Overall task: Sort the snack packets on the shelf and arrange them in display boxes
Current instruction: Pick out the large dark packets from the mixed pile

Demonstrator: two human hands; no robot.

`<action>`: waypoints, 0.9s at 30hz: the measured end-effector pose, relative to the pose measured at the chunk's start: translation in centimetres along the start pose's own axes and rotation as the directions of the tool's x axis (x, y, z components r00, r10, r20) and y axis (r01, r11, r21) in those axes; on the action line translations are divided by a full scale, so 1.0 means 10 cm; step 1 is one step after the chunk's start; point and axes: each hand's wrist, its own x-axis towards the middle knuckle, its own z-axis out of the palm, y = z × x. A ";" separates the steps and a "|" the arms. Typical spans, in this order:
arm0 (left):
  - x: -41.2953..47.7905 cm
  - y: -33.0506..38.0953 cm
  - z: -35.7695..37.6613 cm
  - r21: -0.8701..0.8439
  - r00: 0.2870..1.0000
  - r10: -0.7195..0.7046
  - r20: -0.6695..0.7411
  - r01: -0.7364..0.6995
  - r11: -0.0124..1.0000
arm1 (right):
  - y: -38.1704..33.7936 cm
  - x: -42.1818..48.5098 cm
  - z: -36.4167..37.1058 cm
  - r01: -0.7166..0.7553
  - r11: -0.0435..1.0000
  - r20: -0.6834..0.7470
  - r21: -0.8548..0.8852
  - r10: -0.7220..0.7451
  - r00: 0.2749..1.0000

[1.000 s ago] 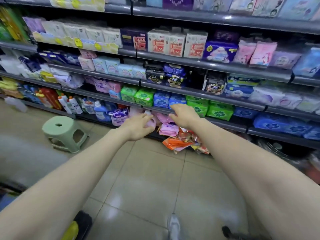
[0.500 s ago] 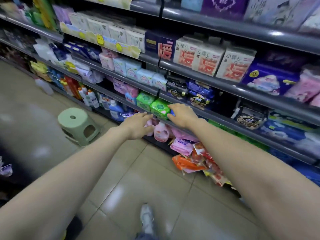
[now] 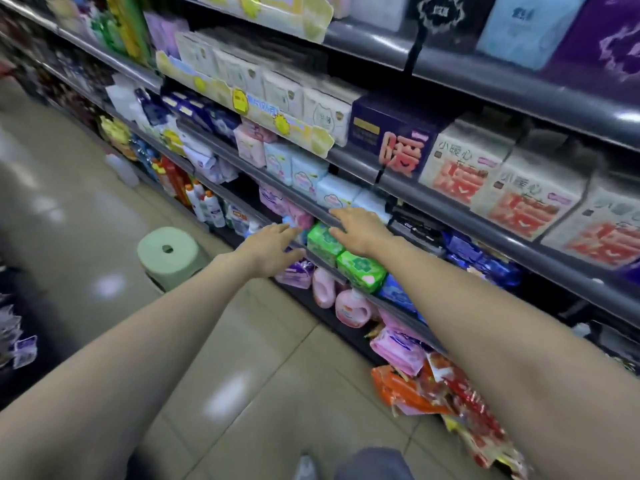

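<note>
store shelving (image 3: 519,98), packed with soft packs and boxes, is seen running along a tiled floor (image 3: 242,358), on which a green stool (image 3: 169,251) is stood. just right of the stool, the left hand (image 3: 273,251) is held out with fingers straight and loosely together. nothing is gripped by it, and whether anything is touched cannot be told. further right of the stool, the right hand (image 3: 360,230) is laid flat, fingers slightly spread, over the green packs (image 3: 360,271) at a shelf front. nothing is pinched by it.

the snack packets (image 3: 426,393) are found well to the right of the stool and nearer the viewer, heaped in an orange and red pile on the floor against the bottom shelf. no display boxes can be made out.

the packets are judged to be light, thin-filmed and slippery, with contents that are likely crushed by a squeeze across the belly. hold is best taken by a pinch at a sealed edge. alternatively, several may be gathered between both palms, since a loose heap is apt to slide apart when lifted.
</note>
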 end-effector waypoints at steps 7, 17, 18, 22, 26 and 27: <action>0.46 -0.75 -0.33 -0.060 0.983 -0.178 -0.054 0.175 0.983 | -0.37 1.26 -0.04 0.167 0.986 0.048 -0.010 -0.166 0.985; 0.73 -1.90 -0.65 -0.213 0.869 -0.488 -0.085 0.463 0.861 | -1.28 2.88 0.00 0.488 0.870 0.125 -0.064 -0.479 0.869; 0.72 -2.02 -0.67 -0.231 0.855 -0.513 -0.079 0.485 0.843 | -1.40 3.00 0.01 0.513 0.856 0.139 -0.068 -0.501 0.854; 0.68 -2.58 -0.72 -0.285 0.794 -0.605 -0.057 0.568 0.772 | -1.94 3.47 0.10 0.600 0.796 0.175 -0.074 -0.582 0.794; 0.63 -3.20 -0.83 -0.324 0.750 -0.660 -0.042 0.615 0.719 | -2.57 3.95 0.19 0.661 0.747 0.207 -0.072 -0.637 0.742; 0.62 -3.36 -0.88 -0.322 0.743 -0.668 -0.045 0.622 0.714 | -2.73 4.08 0.21 0.671 0.737 0.212 -0.082 -0.645 0.734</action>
